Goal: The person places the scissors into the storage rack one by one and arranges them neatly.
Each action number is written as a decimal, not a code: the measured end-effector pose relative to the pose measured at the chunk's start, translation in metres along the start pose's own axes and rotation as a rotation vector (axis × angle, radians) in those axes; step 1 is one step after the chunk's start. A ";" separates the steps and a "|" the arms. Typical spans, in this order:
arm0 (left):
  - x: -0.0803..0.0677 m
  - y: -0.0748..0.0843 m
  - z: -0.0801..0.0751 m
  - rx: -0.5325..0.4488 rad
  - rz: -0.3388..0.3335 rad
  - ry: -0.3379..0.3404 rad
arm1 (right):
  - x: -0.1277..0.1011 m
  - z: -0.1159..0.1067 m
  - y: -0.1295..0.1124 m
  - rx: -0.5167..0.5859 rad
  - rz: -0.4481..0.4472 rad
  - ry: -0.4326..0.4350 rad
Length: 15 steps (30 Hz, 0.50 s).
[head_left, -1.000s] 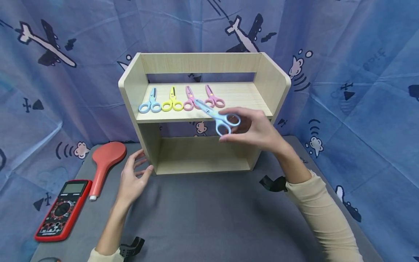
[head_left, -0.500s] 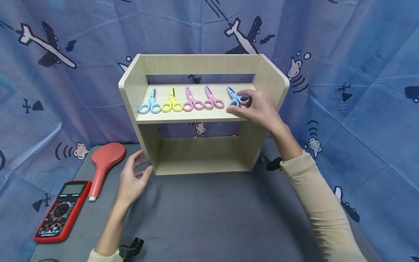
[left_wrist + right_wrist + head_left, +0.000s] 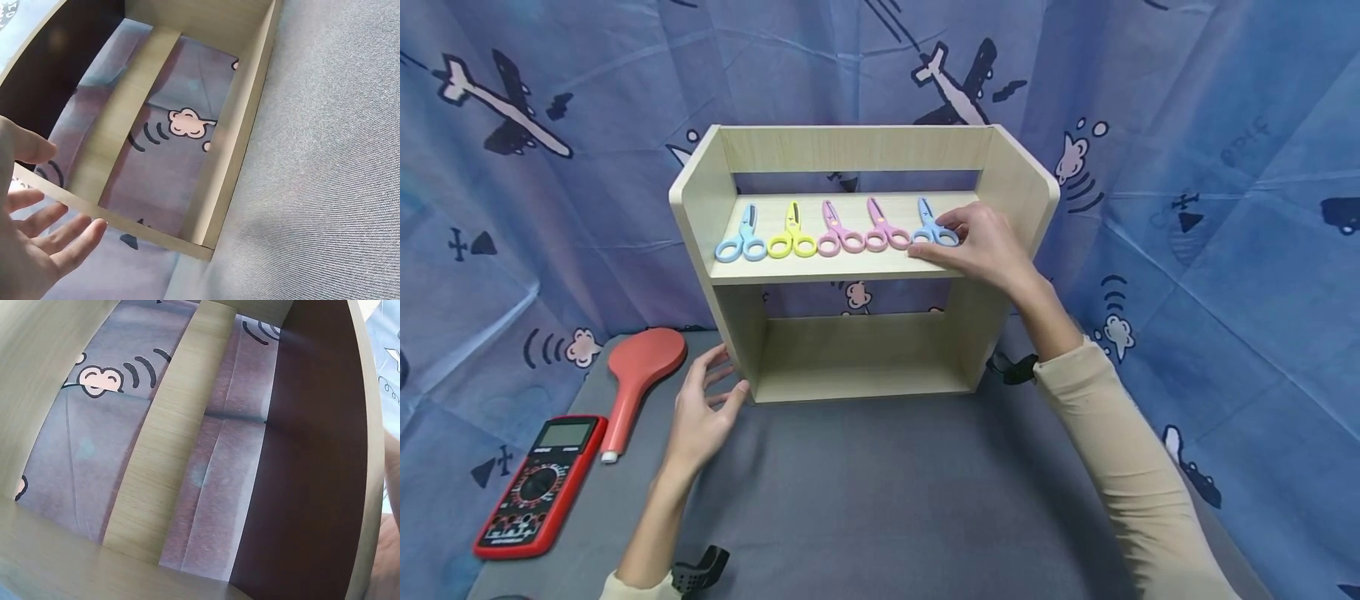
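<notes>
A pale wooden two-tier shelf stands on the grey table. Along its upper board lies a row of children's scissors: light blue scissors at the left, yellow scissors, and two pink pairs, the left pink scissors and the right pink scissors. At the row's right end, my right hand pinches the handles of the blue scissors between thumb and fingers, blades pointing back. My left hand, fingers loosely bent, is beside the shelf's left side panel, fingertips right at its edge.
Left of the shelf lie a coral-red paddle-shaped object with a handle and a red multimeter. A blue curtain printed with planes hangs behind and at both sides. The shelf's lower compartment faces forward.
My right hand has carried the blue scissors from in front of the shelf onto the upper board, then shifted them slightly left toward the pink pair. The left hand has stayed in place.
</notes>
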<state>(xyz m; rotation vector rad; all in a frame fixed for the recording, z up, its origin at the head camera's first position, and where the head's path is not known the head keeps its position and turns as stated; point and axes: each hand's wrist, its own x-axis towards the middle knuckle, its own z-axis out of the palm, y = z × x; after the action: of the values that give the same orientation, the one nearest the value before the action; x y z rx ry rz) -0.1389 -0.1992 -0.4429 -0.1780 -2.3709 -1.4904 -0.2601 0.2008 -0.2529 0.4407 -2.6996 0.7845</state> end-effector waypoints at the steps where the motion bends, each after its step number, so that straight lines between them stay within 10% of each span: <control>1: 0.000 0.000 0.000 0.000 0.000 0.000 | -0.001 0.000 0.001 0.004 -0.006 -0.003; 15: -0.001 0.004 -0.005 0.022 0.002 -0.042 | -0.033 -0.003 0.000 0.113 -0.211 0.205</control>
<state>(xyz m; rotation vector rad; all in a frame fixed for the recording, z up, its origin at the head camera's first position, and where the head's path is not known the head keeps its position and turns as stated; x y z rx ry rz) -0.1359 -0.2018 -0.4376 -0.2084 -2.4184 -1.4729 -0.2292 0.2093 -0.2622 0.6235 -2.3827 0.8716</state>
